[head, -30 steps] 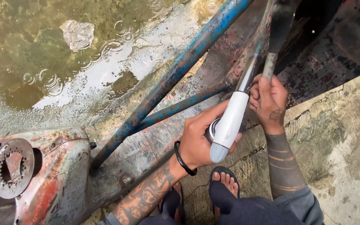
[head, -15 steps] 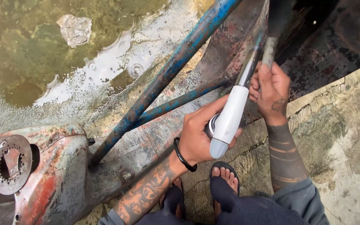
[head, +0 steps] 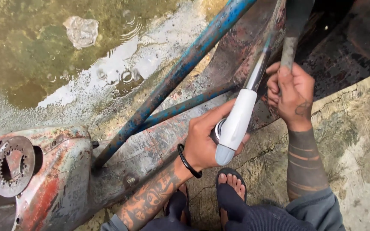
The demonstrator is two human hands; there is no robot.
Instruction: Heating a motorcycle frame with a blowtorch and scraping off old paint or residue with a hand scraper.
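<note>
The left hand [head: 206, 143] wraps the lower end of a ratchet wrench [head: 236, 126], its fingers [head: 213, 117] curled over the top of the white plastic grip and the thumb underneath, so the grip lies across the palm with its grey rounded butt sticking out below the hand. From the grip a polished metal shank runs up and away toward the rusted frame. A small round metal piece, perhaps a socket, shows between the palm and the grip; what it is cannot be told for sure. A black band sits on the left wrist.

The right hand [head: 292, 96] is closed as a fist round a thin rusty rod [head: 288, 51], fingers [head: 274, 87] folded tightly on its near side, just beside the wrench shank but not touching it. The rod widens upward into a dark flat piece at the top edge.

Two blue-painted tubes [head: 180, 75], chipped and scuffed, cross diagonally over a worn, red-and-grey metal body [head: 61, 171] with flaking paint. At far left a round rusted toothed disc [head: 11, 164] sits on that body. Beyond lies a muddy puddle [head: 43, 51] with ripples and a pale stone [head: 81, 31] in it. The person's sandalled foot [head: 232, 182] stands on cracked concrete [head: 356, 141].
</note>
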